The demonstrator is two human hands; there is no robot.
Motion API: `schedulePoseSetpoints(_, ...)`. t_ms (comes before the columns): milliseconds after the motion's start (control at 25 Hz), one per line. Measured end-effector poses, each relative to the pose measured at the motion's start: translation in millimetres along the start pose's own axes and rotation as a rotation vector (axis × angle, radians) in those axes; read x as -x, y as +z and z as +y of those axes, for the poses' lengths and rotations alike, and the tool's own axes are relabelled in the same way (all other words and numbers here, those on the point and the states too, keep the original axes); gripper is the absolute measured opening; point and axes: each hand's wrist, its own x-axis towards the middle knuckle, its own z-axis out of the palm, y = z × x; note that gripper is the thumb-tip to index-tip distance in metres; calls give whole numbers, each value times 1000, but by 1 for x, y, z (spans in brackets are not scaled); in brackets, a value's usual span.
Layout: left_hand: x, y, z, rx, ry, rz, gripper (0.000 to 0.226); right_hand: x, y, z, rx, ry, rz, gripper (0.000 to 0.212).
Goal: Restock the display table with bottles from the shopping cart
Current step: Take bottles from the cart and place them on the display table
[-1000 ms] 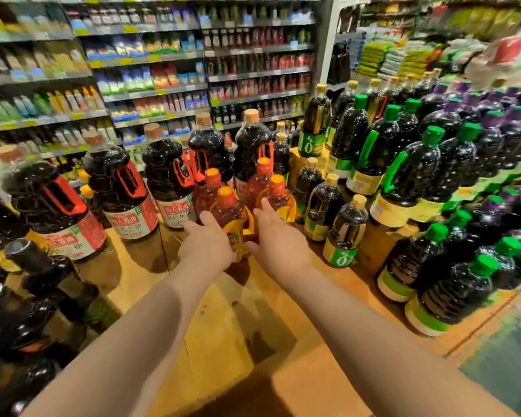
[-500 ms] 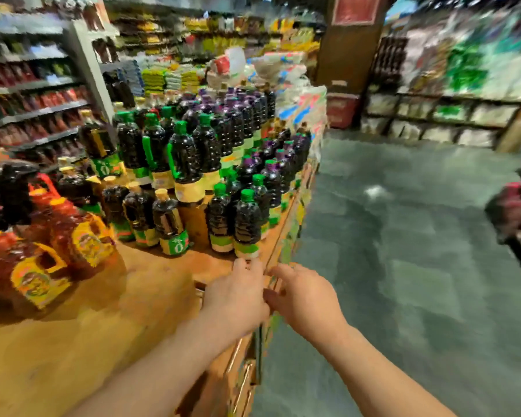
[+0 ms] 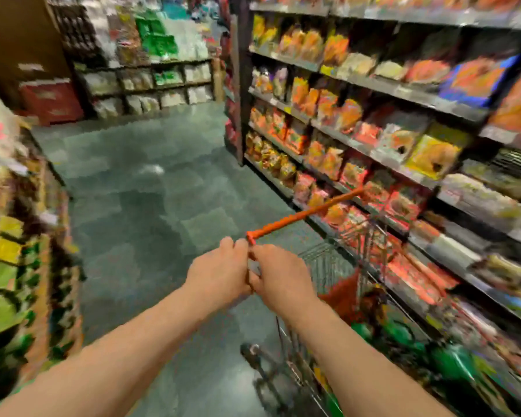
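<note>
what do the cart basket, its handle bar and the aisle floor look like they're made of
Cart basket: thin grey wire grid, likely bare or plated metal.
Handle bar: orange, matte, ribbed near its end, probably plastic over a bar.
Aisle floor: grey-green square tiles with a soft sheen, stone or vinyl; blur leaves it open.

An orange handle (image 3: pixel 306 215) is seen on the silver wire shopping cart (image 3: pixel 328 266). Green-capped bottles (image 3: pixel 451 361) are carried inside. The floor (image 3: pixel 151 200) is tiled grey-green.

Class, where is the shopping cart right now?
In the head view, the shopping cart stands lower right, beside the snack shelves, just beyond both hands.
</note>
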Motion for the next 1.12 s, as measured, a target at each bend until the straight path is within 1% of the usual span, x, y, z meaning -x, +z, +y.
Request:
schedulePoseSetpoints(80,-30,1,70,14,154,-7,41,22,-22,66,21,168,26,28)
schedulePoseSetpoints(200,-55,9,150,66,337,-56,42,58,-47,134,4,375,56,36)
schedulePoseSetpoints(280,-69,15,192,83,452,-80,47,83,-57,172,-18,495,97,39)
schedulePoseSetpoints(400,-89,28,236,89,582,-122,52,113,-62,212,-26,668,154,37)
schedulePoseSetpoints(520,-114,45,258,60,693,-138,57,128,-59,236,-43,831,176,39)
schedulePoseSetpoints(640,-152,66,273,88,786,-133,49,125,-49,254,-2,951,172,40)
schedulePoseSetpoints(720,-178,76,280,92,827,-155,46,115,-41,263,5,1001,165,40)
schedulePoseSetpoints(880,-228,98,292,65,911,-188,45,85,-24,286,-11,1065,161,40)
schedulePoseSetpoints(1000,-270,125,302,18,947,-264,43,68,-2,315,-71,1159,124,42)
schedulePoseSetpoints(1120,-300,162,314,-26,968,-359,36,64,27,345,-101,1218,47,39)
